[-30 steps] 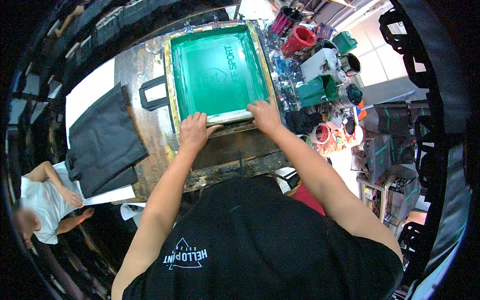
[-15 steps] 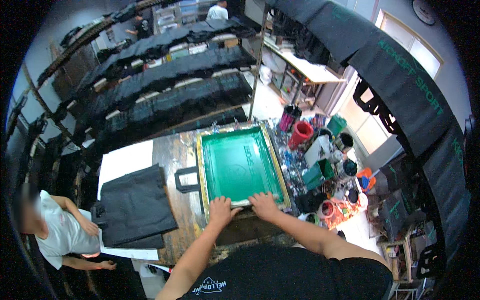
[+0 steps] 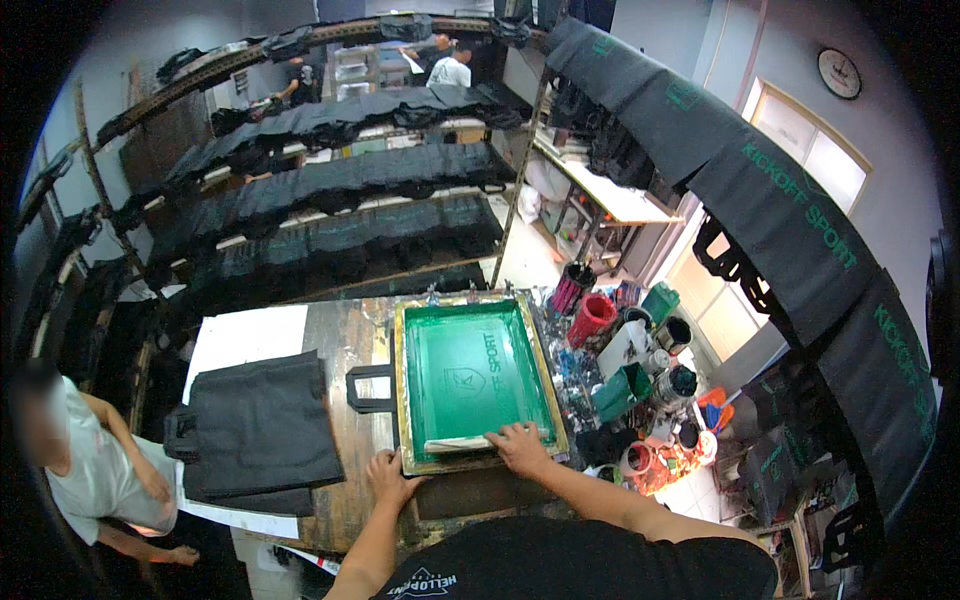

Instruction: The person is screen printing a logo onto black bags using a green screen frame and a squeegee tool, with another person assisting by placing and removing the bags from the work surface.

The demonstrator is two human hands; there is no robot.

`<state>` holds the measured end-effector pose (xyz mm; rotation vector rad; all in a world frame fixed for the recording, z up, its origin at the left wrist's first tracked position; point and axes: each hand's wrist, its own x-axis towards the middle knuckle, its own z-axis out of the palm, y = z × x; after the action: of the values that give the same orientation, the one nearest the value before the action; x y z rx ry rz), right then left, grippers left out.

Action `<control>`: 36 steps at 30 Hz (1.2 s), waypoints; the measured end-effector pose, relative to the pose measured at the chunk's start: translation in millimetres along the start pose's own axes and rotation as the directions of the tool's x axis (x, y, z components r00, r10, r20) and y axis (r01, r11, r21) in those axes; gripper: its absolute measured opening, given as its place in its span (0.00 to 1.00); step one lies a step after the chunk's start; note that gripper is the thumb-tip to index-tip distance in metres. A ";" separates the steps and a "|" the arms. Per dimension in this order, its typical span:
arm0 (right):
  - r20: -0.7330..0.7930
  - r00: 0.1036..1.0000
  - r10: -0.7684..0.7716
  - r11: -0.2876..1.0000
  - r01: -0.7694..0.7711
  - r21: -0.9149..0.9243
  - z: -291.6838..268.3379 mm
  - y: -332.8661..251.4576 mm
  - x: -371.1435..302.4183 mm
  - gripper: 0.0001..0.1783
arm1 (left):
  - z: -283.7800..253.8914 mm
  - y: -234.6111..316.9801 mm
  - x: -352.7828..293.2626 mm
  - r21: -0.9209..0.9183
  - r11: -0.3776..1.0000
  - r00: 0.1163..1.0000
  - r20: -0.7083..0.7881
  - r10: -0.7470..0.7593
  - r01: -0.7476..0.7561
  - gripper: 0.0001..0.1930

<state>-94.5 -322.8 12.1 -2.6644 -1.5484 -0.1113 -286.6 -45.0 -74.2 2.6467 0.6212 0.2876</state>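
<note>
A screen printing frame with a worn yellowish rim lies on the table in front of me, its mesh coated in green ink. A squeegee with a pale bar rests across the near end inside it. My right hand is closed on the squeegee's right part. At the frame's near left corner, my left hand grips the rim, fingers partly hidden. A black bag handle sticks out from under the frame's left side. Further left lies a stack of black bags.
Ink tubs and cans, among them a red container and a green one, crowd the right side. At the left stands another person. Racks of black bags fill the back; more bags hang at upper right.
My left hand has left the squeegee and moved left to the frame's near corner. My right hand stays on the squeegee. The view has shifted, showing more of the room's far end.
</note>
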 end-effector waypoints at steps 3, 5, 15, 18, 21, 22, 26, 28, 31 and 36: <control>-0.045 0.997 0.057 0.998 -0.057 -0.006 10.0 -3.7 -0.8 0.27 | -6.8 9.7 -1.8 0.001 1.000 0.996 -0.088 0.015 -0.015 0.47; -0.001 0.993 0.115 0.993 -0.115 -0.009 3.8 -7.3 -1.1 0.27 | -22.6 20.7 -0.4 -0.050 0.999 0.995 -0.099 -0.021 0.016 0.46; -0.298 0.947 0.116 0.993 -0.112 0.029 -128.6 -3.6 46.0 0.25 | -78.8 73.2 37.5 -0.787 0.612 0.952 -0.240 -0.190 -0.076 0.39; -0.482 0.871 0.100 0.991 -0.132 -0.032 -174.8 8.0 88.8 0.26 | -132.5 117.8 75.5 -0.901 0.393 0.921 -0.296 -0.253 -0.182 0.38; -0.555 0.827 0.089 0.986 -0.153 -0.069 -218.9 27.9 137.0 0.28 | -145.8 130.4 117.3 -0.857 0.470 0.885 -0.373 -0.279 -0.213 0.43; -0.576 0.814 0.079 0.986 -0.150 -0.076 -232.6 38.2 147.2 0.27 | -141.3 129.9 128.4 -0.792 0.574 0.898 -0.388 -0.207 -0.210 0.46; -0.577 0.813 0.073 0.989 -0.134 -0.064 -264.6 55.0 183.4 0.27 | -60.1 73.6 137.6 -0.401 0.916 0.914 -0.378 -0.146 -0.020 0.55; -0.631 0.774 0.062 0.993 -0.110 -0.038 -269.5 59.1 197.5 0.27 | -20.4 49.0 100.9 -0.240 0.945 0.928 -0.245 -0.281 0.223 0.55; -0.535 0.832 0.145 0.989 -0.138 0.052 -281.3 61.1 202.6 0.26 | -9.1 48.3 56.1 -0.044 0.867 0.861 0.151 -0.485 0.496 0.52; -0.579 0.807 0.118 0.991 -0.131 0.020 -281.3 73.3 211.2 0.28 | 4.1 46.4 66.7 -0.220 0.841 0.866 0.205 -0.456 0.495 0.39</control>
<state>64.1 -200.6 310.5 -2.3908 -1.1667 -0.8513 -209.2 -53.5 -50.9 2.1422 1.0812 0.0241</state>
